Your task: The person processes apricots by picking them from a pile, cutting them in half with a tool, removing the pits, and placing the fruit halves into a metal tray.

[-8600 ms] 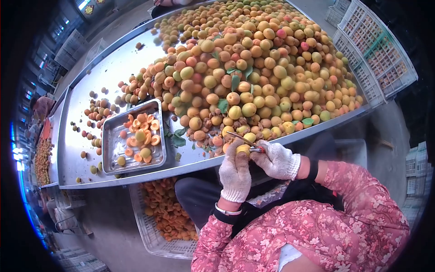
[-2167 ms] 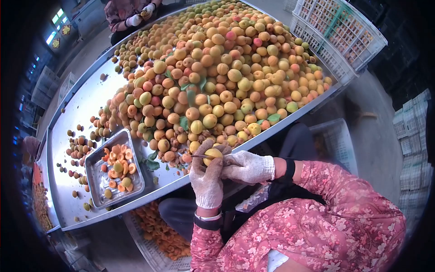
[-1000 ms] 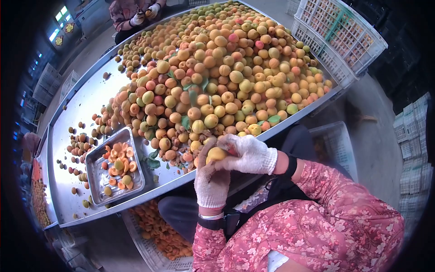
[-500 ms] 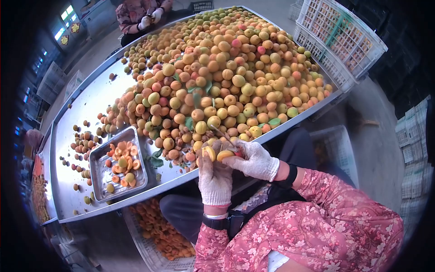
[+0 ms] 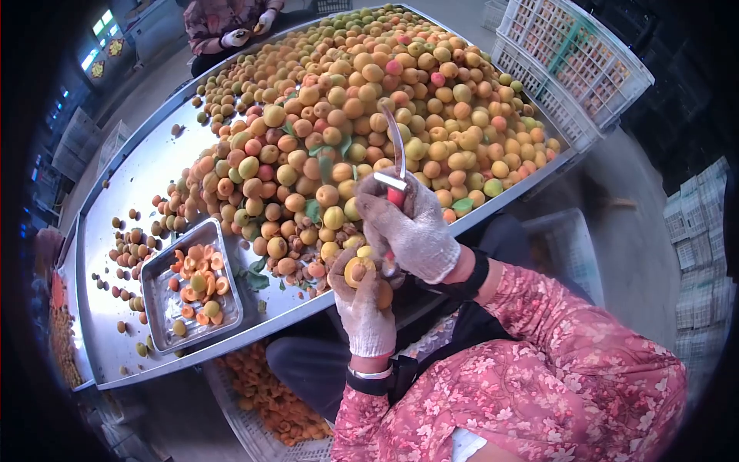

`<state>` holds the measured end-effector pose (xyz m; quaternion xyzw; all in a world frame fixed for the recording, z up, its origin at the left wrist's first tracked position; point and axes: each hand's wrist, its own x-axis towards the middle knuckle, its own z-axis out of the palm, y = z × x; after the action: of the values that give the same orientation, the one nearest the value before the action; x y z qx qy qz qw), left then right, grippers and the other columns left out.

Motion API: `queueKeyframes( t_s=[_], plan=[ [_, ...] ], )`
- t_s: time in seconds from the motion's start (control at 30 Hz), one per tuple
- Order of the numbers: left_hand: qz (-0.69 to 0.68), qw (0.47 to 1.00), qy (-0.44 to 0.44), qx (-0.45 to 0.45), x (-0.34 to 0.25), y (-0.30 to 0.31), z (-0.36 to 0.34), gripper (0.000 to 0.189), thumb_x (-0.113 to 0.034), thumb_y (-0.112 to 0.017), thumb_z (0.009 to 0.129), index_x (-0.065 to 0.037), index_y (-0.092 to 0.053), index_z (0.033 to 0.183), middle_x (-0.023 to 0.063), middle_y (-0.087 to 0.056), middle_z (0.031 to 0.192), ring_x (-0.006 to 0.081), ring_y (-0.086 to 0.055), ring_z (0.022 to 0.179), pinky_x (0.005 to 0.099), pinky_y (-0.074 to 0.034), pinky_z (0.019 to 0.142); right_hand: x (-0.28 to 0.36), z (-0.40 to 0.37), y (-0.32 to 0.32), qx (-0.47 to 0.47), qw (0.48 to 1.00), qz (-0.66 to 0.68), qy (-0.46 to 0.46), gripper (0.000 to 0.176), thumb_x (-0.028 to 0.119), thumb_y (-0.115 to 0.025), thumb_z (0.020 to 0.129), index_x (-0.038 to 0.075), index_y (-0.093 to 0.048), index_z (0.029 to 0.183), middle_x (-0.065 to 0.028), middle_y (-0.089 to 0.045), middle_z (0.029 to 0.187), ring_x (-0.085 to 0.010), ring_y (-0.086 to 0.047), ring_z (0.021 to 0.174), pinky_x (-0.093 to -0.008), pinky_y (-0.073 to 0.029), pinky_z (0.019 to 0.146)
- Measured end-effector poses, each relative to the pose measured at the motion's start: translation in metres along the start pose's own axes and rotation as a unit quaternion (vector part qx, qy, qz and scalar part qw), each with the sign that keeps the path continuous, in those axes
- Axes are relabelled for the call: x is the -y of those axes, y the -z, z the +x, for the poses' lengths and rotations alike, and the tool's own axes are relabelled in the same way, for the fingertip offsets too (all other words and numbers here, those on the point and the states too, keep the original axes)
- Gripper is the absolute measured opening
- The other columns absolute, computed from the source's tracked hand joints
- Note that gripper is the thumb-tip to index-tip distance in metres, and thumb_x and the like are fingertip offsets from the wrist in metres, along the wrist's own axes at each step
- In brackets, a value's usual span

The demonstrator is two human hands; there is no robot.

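In a white knitted glove, my left hand [image 5: 363, 312] is closed around a cut apricot [image 5: 356, 266] at the table's front edge; a brown pit shows in its cut face. A second rounded orange piece [image 5: 384, 295] sits by the fingers of this hand. Just above and to the right, my gloved right hand [image 5: 419, 235] grips a curved knife [image 5: 398, 146] by its red handle, blade pointing up and away over the fruit. Whole apricots [image 5: 354, 115] lie heaped right behind both hands. To the left stands a metal tray [image 5: 239, 304] with apricot halves and a few whole fruits.
The metal table [image 5: 108, 308] has a raised rim, with loose small apricots on its left. Beneath it is a crate [image 5: 250, 431] of orange halves. Stacked plastic crates [image 5: 573, 69] stand at the back right. Across the table sits another person [image 5: 219, 27] with gloved hands.
My right hand has moved up, away from my left, and the knife blade now points upward. The apricot in my left hand now shows its open face and pit.
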<state>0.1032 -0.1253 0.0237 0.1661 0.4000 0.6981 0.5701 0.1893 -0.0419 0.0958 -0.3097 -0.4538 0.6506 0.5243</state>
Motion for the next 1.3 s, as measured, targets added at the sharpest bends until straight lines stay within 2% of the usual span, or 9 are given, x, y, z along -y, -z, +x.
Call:
queueKeyframes(
  t_s=[0.23, 0.43, 0.5, 0.57, 0.7, 0.8, 0.93, 1.1, 1.3],
  plan=[
    [0.038, 0.999, -0.003, 0.015, -0.004, -0.013, -0.009, 0.043, -0.009, -0.059, 0.089, -0.008, -0.042, 0.129, 0.0075, -0.051, 0.12, 0.0185, -0.057, 0.106, 0.0316, -0.051, 0.089, -0.01, -0.001, -0.004, -0.03, 0.992, -0.079, 0.098, 0.017, 0.004, -0.062, 0.091, 0.003, -0.057, 0.107, -0.001, -0.061, 0.092, -0.0065, -0.059, 0.082, -0.0239, -0.051, 0.071],
    [0.038, 0.997, -0.056, -0.034, 0.006, -0.021, -0.011, 0.049, -0.003, -0.059, 0.088, -0.005, -0.041, 0.133, 0.0117, -0.05, 0.125, 0.0158, -0.059, 0.1, 0.0276, -0.052, 0.081, -0.015, -0.011, 0.0, -0.04, 0.985, -0.078, 0.147, 0.021, 0.002, -0.061, 0.091, 0.004, -0.055, 0.111, -0.0017, -0.061, 0.093, -0.0057, -0.058, 0.075, -0.0217, -0.049, 0.065],
    [0.087, 0.995, -0.05, -0.021, 0.005, -0.023, -0.015, 0.048, -0.012, -0.061, 0.09, -0.003, -0.041, 0.133, 0.009, -0.048, 0.128, 0.0177, -0.051, 0.117, 0.0322, -0.043, 0.099, -0.017, -0.012, 0.0, -0.051, 0.98, -0.086, 0.172, 0.023, -0.001, -0.059, 0.091, 0.004, -0.055, 0.113, -0.0009, -0.06, 0.09, -0.0043, -0.057, 0.066, -0.02, -0.047, 0.056],
    [0.11, 0.991, -0.065, -0.026, 0.007, -0.027, -0.021, 0.047, -0.014, -0.062, 0.091, -0.002, -0.042, 0.132, 0.0091, -0.049, 0.128, 0.0174, -0.051, 0.116, 0.0319, -0.043, 0.099, -0.016, -0.013, 0.0, -0.067, 0.955, -0.155, 0.245, 0.018, 0.007, -0.064, 0.09, 0.004, -0.058, 0.106, -0.0038, -0.062, 0.094, -0.0093, -0.061, 0.083, -0.0242, -0.05, 0.073],
    [0.201, 0.975, -0.091, -0.039, 0.006, -0.035, -0.031, 0.045, -0.018, -0.063, 0.092, 0.0, -0.044, 0.129, 0.0096, -0.05, 0.126, 0.017, -0.051, 0.114, 0.0314, -0.042, 0.098, -0.014, -0.017, 0.002, -0.065, 0.951, -0.18, 0.244, 0.018, 0.007, -0.065, 0.09, 0.004, -0.058, 0.107, -0.0035, -0.062, 0.09, -0.0104, -0.062, 0.081, -0.0253, -0.05, 0.071],
    [0.211, 0.968, -0.129, -0.035, 0.013, -0.036, -0.034, 0.042, -0.015, -0.062, 0.092, -0.002, -0.046, 0.128, 0.0084, -0.054, 0.12, 0.0149, -0.054, 0.106, 0.028, -0.045, 0.09, -0.019, -0.017, 0.002, -0.083, 0.959, -0.137, 0.234, 0.016, 0.007, -0.063, 0.091, 0.004, -0.058, 0.106, -0.0016, -0.061, 0.088, -0.0081, -0.06, 0.077, -0.0237, -0.049, 0.067],
    [0.21, 0.971, -0.102, -0.044, 0.013, -0.036, -0.04, 0.039, -0.011, -0.061, 0.092, -0.004, -0.046, 0.128, 0.0063, -0.056, 0.111, 0.0104, -0.055, 0.09, 0.0228, -0.047, 0.076, -0.013, -0.014, 0.002, -0.113, 0.987, 0.102, 0.051, 0.009, 0.01, -0.064, 0.092, 0.009, -0.057, 0.098, 0.0036, -0.057, 0.076, -0.0019, -0.052, 0.058, -0.0176, -0.041, 0.051],
    [0.282, 0.949, -0.139, -0.018, 0.021, -0.022, -0.036, 0.036, -0.002, -0.058, 0.092, -0.006, -0.048, 0.126, 0.0039, -0.056, 0.102, 0.0051, -0.051, 0.072, 0.0177, -0.042, 0.06, -0.016, -0.01, 0.011, -0.177, 0.957, 0.224, -0.047, 0.006, 0.014, -0.059, 0.095, 0.014, -0.056, 0.089, 0.0048, -0.042, 0.051, -0.0082, -0.034, 0.035, -0.0255, -0.026, 0.036],
    [0.354, 0.909, -0.215, 0.048, 0.017, -0.019, -0.033, 0.037, 0.002, -0.057, 0.09, -0.003, -0.048, 0.126, 0.0066, -0.057, 0.108, 0.0106, -0.055, 0.091, 0.0232, -0.047, 0.08, -0.027, -0.009, 0.025, -0.192, 0.92, 0.323, -0.11, 0.018, 0.015, -0.062, 0.093, 0.016, -0.05, 0.079, 0.0044, -0.043, 0.052, -0.0092, -0.036, 0.034, -0.0259, -0.028, 0.034]
  ],
)
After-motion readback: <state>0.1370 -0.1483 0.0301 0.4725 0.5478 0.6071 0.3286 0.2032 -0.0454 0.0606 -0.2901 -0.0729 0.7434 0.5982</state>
